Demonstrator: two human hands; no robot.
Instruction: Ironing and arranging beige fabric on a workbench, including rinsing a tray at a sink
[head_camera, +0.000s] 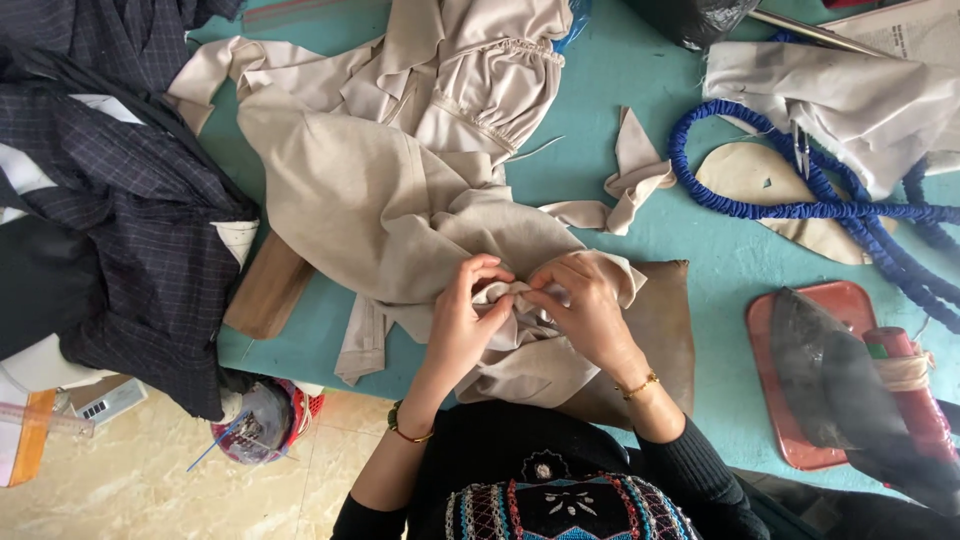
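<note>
Head view: beige garment crumpled, bunched fold pinched by both hands.

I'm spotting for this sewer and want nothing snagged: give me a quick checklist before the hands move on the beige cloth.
1. Left hand pinching beige garment: ok.
2. Right hand pinching the same fold: ok.
3. Garment fully on the table: not ok, a strip hangs over the front edge.
4. Iron apart from the garment, on its red tray: ok.
5. Blue cord off the garment: ok.
6. Needle or pin in the fold: cannot tell.
</note>
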